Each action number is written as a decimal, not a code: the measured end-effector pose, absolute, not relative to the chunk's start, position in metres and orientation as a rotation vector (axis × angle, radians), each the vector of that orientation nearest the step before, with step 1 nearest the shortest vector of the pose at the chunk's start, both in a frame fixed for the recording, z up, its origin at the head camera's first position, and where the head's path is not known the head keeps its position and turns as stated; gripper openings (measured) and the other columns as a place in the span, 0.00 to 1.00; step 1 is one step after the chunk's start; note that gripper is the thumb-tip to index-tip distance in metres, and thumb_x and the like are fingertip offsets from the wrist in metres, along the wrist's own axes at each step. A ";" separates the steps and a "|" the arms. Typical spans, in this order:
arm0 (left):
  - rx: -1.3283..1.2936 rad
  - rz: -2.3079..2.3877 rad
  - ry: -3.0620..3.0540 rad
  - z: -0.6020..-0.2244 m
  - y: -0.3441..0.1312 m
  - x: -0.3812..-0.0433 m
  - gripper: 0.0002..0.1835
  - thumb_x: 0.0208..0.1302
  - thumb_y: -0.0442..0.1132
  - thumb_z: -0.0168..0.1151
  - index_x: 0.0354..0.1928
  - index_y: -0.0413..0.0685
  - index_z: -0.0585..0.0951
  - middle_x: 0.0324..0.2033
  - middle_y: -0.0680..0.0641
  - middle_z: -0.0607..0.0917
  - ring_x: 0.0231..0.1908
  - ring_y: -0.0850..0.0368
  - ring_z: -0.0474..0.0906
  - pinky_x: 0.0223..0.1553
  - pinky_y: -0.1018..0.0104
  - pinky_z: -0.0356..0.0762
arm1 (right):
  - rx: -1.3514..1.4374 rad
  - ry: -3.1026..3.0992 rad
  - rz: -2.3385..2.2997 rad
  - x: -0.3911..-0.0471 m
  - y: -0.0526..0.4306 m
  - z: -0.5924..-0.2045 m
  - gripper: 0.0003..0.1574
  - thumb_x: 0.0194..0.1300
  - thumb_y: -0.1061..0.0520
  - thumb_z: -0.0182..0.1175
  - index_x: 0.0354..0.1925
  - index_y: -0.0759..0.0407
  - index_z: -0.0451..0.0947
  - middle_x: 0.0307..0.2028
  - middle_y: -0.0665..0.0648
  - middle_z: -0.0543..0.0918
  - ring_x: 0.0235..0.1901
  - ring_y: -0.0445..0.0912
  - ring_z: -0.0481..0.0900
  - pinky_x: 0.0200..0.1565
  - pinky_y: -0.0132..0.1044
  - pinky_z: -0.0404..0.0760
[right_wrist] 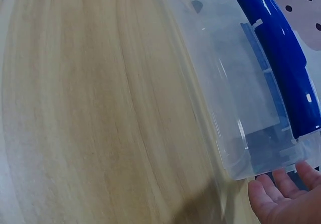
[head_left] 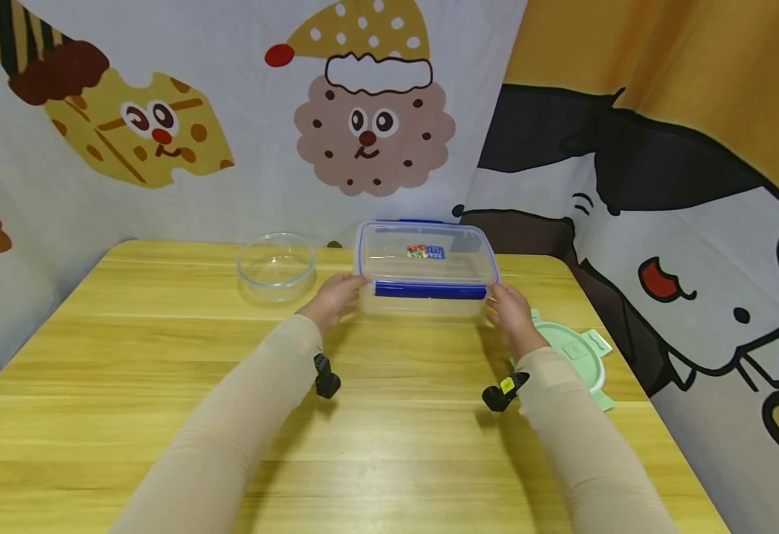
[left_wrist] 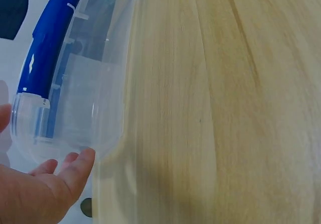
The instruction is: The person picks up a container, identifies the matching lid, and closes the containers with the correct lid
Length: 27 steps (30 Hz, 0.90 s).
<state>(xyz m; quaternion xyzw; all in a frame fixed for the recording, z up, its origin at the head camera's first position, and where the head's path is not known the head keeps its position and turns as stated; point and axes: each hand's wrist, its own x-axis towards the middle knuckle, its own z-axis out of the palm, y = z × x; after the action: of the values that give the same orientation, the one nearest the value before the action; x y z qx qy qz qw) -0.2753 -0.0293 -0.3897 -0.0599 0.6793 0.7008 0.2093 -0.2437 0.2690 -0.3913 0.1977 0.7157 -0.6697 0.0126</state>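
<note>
A clear plastic food storage box (head_left: 429,265) with a lid and blue clips is at the back middle of the table. My left hand (head_left: 337,300) holds its near left corner; the left wrist view shows that hand (left_wrist: 47,191) with the thumb near the lid rim and fingers against the corner of the box (left_wrist: 80,113). At the near right corner, my right hand (head_left: 511,315) grips the box. Seen from the right wrist, the fingers of that hand (right_wrist: 286,196) touch the end of the box (right_wrist: 225,98); its thumb is out of that view.
Left of the box stands a round clear bowl (head_left: 276,278). A pale green lid with side flaps (head_left: 576,356) lies on the right, partly behind my right forearm. The wooden table (head_left: 389,445) ends at a printed cloth (head_left: 229,208) along the back.
</note>
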 end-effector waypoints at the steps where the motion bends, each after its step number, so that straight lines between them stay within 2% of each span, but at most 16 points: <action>1: -0.160 1.933 1.904 -0.390 -0.030 -0.274 0.34 0.72 0.46 0.53 0.71 0.35 0.55 0.71 0.38 0.59 0.71 0.40 0.53 0.70 0.49 0.56 | 0.620 2.242 -2.082 -0.243 0.268 -0.391 0.39 0.74 0.45 0.45 0.73 0.65 0.53 0.72 0.64 0.57 0.71 0.56 0.56 0.69 0.50 0.60; 9: -0.161 1.895 1.970 -0.391 -0.033 -0.268 0.34 0.74 0.50 0.50 0.72 0.37 0.55 0.71 0.39 0.58 0.70 0.40 0.56 0.68 0.50 0.60 | 0.607 2.313 -2.061 -0.239 0.261 -0.395 0.41 0.76 0.44 0.43 0.75 0.63 0.46 0.73 0.62 0.55 0.71 0.55 0.57 0.69 0.50 0.60; 14: -0.158 1.880 2.017 -0.389 -0.040 -0.260 0.36 0.74 0.50 0.49 0.73 0.37 0.52 0.71 0.36 0.59 0.69 0.39 0.58 0.68 0.50 0.62 | 0.629 2.378 -2.049 -0.234 0.257 -0.396 0.42 0.75 0.43 0.44 0.75 0.61 0.44 0.73 0.63 0.54 0.70 0.56 0.58 0.69 0.49 0.62; 20: -0.163 1.844 2.102 -0.387 -0.050 -0.248 0.36 0.72 0.48 0.52 0.74 0.40 0.52 0.70 0.36 0.60 0.67 0.38 0.61 0.68 0.50 0.62 | 0.628 2.492 -1.995 -0.227 0.255 -0.394 0.43 0.74 0.44 0.47 0.75 0.60 0.44 0.72 0.64 0.54 0.69 0.57 0.58 0.68 0.50 0.63; 27: -0.109 1.818 2.167 -0.389 -0.062 -0.235 0.36 0.71 0.45 0.53 0.74 0.40 0.53 0.66 0.36 0.66 0.64 0.38 0.64 0.66 0.48 0.64 | 0.622 2.592 -1.968 -0.221 0.251 -0.391 0.41 0.73 0.46 0.50 0.74 0.60 0.47 0.72 0.63 0.56 0.70 0.57 0.57 0.67 0.51 0.65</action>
<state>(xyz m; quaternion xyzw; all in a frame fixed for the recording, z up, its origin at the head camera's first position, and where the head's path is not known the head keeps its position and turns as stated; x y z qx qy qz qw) -0.2349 -0.0616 -0.3891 -0.0380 0.7563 0.6346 0.1546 -0.2209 0.2512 -0.3915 0.1870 0.7794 -0.5917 -0.0858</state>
